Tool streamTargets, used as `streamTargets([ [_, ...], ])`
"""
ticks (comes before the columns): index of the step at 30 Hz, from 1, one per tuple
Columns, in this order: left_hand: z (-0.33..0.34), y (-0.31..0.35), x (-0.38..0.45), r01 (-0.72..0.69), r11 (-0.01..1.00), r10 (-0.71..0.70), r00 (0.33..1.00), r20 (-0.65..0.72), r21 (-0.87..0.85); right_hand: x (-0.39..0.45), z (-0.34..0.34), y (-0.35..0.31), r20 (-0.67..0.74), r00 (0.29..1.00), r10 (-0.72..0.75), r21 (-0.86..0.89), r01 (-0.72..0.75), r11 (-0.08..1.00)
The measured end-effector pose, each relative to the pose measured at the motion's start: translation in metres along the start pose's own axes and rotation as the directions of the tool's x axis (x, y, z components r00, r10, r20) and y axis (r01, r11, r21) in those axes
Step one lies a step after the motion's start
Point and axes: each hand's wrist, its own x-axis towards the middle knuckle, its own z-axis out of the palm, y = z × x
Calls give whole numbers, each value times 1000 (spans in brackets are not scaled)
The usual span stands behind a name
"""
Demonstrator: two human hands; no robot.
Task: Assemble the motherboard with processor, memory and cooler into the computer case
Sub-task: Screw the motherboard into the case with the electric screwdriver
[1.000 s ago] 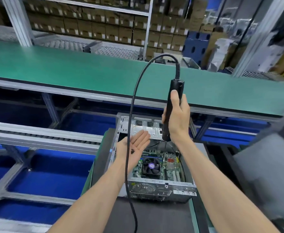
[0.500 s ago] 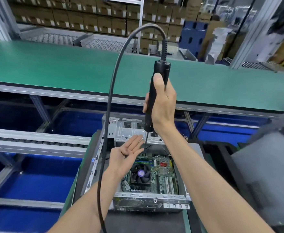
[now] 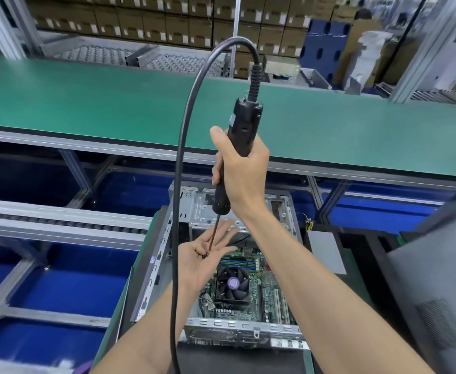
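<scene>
Since a second ago you have raised the driver [image 3: 241,136] and swung its bit [image 3: 214,233] down into your left hand [image 3: 202,255], which has come up and turned flatter over the case [image 3: 164,238]. Before, the tip hung beside the fingers; now it stands on the palm.

Your right hand [image 3: 244,171] grips the driver around the middle of its black body, with the cord [image 3: 183,130] looping up from the top and falling past your left forearm. Your left hand lies open, palm up, fingers straight and spread toward the far wall of the case. A small dark screw [image 3: 205,255] sits on the palm where the tip meets it; whether the bit has already caught it is too small to tell.

The board [image 3: 264,290] lies flat inside the case, directly below and nearer to you than the left hand, with the cooler [image 3: 232,286] close to the case's left wall and the memory [image 3: 237,264] just beyond it, toward the far wall.

What matters next is the driver's long axis: it runs nearly upright, tilted slightly, top leaning right, and the board lies straight under it. My judgement is that the screw goes down along that same line, so the right hand carries it and the left only needs to slide clear.
</scene>
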Motion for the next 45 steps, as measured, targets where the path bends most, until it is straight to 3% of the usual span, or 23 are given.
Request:
streamTargets([
  [23,9,0,-7,33,988,-35,999,-9,-151,4,-10,2,-11,1000,-7,49,7,999],
  [36,2,0,-5,36,997,-32,998,56,-75,5,-13,-1,-44,999,-31,38,33,999],
  [39,0,-3,-6,-8,997,7,1000,-19,-77,7,-15,-4,-54,997,-47,29,49,998],
  [41,0,-2,-7,-31,999,34,991,-133,24,9,-16,-5,-64,997,-54,23,55,998],
  [45,3,-5,-13,68,980,-22,971,-236,187,10,-19,-6,-83,995,-59,22,61,998],
])
